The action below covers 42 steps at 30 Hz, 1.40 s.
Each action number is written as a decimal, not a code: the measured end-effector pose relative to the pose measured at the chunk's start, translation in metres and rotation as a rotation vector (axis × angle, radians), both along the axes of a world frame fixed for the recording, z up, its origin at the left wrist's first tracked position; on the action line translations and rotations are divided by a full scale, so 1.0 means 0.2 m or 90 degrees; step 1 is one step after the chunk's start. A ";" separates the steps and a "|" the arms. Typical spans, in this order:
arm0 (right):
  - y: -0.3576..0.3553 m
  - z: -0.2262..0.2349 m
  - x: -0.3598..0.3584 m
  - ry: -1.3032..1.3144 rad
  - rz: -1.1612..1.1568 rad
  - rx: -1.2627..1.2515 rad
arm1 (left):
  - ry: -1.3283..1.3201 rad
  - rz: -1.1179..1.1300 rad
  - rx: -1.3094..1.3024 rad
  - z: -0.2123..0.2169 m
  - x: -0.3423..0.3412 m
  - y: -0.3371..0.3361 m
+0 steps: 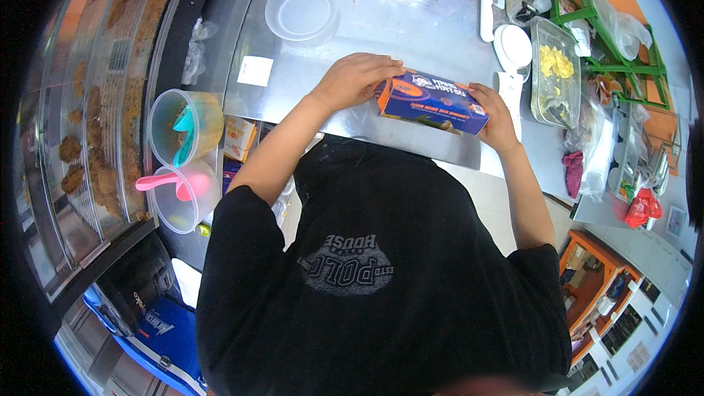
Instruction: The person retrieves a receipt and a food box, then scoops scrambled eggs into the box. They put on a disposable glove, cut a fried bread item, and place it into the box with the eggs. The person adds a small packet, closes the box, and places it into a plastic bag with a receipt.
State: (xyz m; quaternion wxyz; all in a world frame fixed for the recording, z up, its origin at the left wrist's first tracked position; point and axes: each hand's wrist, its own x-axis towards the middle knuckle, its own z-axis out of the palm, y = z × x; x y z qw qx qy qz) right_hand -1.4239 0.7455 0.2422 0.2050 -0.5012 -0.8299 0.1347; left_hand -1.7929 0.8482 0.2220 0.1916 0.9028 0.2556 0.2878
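Blue-orange carton box [433, 105] on steel counter [381, 22], near edge, centre-right. Left hand [356, 81] fingers curled over box's left end, gripping. Right hand [495, 119] clasps right end. Clear lidded container [302, 11] far left.

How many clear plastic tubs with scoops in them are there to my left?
2: one clear plastic tub with a teal scoop, and just below it one clear plastic tub with a pink scoop. Others may be hidden.

Black short-sleeved tee [381, 279] filling the frame from about 4 to 8 o'clock, with a faded grey oval print mid-chest. Sleeves stop above the elbows, so both forearms are bare, no watch or gloves.
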 end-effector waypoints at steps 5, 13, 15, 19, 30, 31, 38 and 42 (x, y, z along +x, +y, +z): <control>-0.06 -0.05 0.01 -0.009 0.010 -0.012 | 0.072 -0.009 -0.036 -0.04 -0.04 -0.08; -0.17 -0.08 -0.07 0.091 0.016 -0.037 | -0.109 -0.055 -0.190 -0.01 -0.04 -0.22; -0.19 -0.06 -0.10 0.120 0.015 -0.053 | -0.060 -0.067 -0.133 -0.01 -0.01 -0.24; -0.21 -0.07 -0.19 0.004 -0.014 -0.027 | 0.033 -0.049 -0.096 -0.03 -0.01 -0.24; -0.20 0.00 -0.20 0.021 -0.040 -0.150 | 0.141 -0.102 -0.094 0.02 -0.09 -0.15; -0.19 0.02 -0.20 0.023 -0.030 -0.160 | 0.122 -0.104 -0.070 0.01 -0.10 -0.14; -0.19 -0.02 -0.23 -0.025 -0.009 -0.092 | 0.122 -0.085 -0.100 -0.02 -0.11 -0.19; -0.23 -0.12 -0.28 -0.007 -0.045 -0.019 | 0.006 -0.069 -0.042 -0.06 -0.02 -0.26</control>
